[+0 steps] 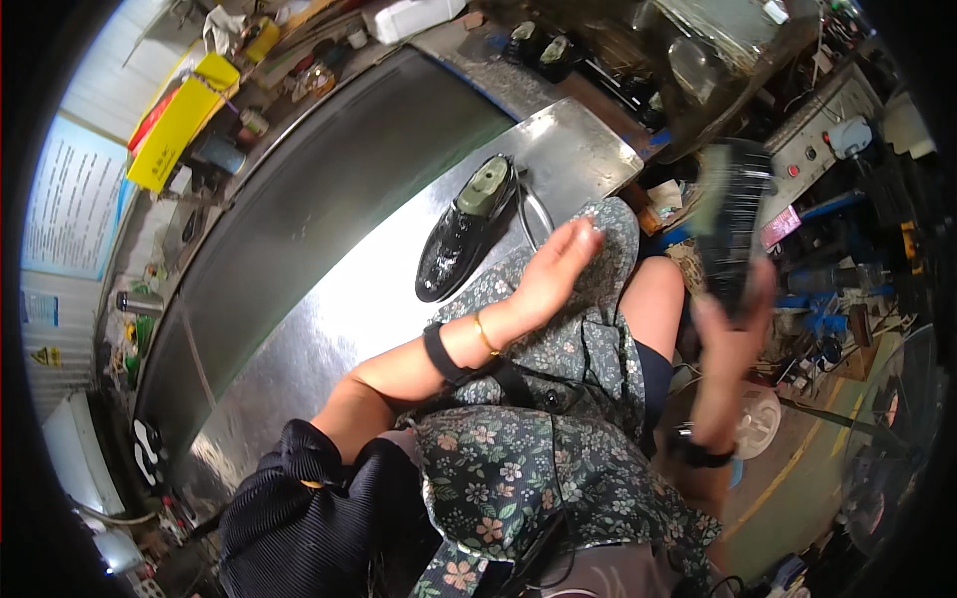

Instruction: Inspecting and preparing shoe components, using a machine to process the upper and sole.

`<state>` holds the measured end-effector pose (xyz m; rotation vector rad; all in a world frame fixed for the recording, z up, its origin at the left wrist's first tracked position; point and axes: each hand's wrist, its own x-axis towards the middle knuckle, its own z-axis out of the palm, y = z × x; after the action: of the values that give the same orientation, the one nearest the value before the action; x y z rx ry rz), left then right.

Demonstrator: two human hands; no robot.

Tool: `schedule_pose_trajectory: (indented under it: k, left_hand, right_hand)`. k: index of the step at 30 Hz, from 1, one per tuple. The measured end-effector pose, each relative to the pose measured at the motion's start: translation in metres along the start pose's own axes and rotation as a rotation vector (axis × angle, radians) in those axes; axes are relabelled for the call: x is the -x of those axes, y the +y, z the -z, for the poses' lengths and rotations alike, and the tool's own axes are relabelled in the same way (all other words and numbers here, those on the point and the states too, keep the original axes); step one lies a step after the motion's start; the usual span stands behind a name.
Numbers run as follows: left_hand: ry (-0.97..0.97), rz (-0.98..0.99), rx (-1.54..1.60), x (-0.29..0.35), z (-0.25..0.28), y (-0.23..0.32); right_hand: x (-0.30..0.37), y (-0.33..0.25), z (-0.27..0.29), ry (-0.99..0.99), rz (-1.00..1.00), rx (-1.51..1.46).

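A glossy black shoe (454, 249) lies on the shiny metal tabletop (329, 269), with a pale green shoe last (488, 186) showing in its opening. My left hand (560, 271) is over my lap, just right of that shoe and apart from it. Its fingers are curled together; whatever they hold, if anything, is hidden. Raised out to the right, my right hand (736, 324) grips the lower end of a black shoe (740, 224). Motion smears this hand and shoe, and a greenish strip shows along the shoe's left side.
Beyond the tabletop runs a dark conveyor belt (349, 140). A curved metal bar (535, 211) stands beside the lying shoe. At far left is a yellow box (184, 120) on a cluttered shelf. More dark shoes (553, 50) sit at the back. A control panel (822, 130) is at right.
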<state>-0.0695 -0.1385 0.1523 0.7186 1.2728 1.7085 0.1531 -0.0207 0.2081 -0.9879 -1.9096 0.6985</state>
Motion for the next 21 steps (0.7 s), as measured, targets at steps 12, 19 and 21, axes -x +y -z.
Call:
schedule_pose_trajectory:
  k: [12, 19, 21]
  left_hand:
    - [-0.444, 0.259, -0.705, 0.003, 0.004, 0.069]
    - [0.373, -0.272, -1.154, 0.023, 0.110, 0.020]
    - [0.382, -0.054, -1.193, 0.025, 0.158, 0.004]
  right_hand:
    - [0.007, -0.023, -0.023, -0.898, -0.610, -0.893]
    - [0.077, 0.039, -0.017, -0.430, -0.853, -0.928]
    - [0.040, 0.022, -0.038, -0.169, -0.969, -1.032]
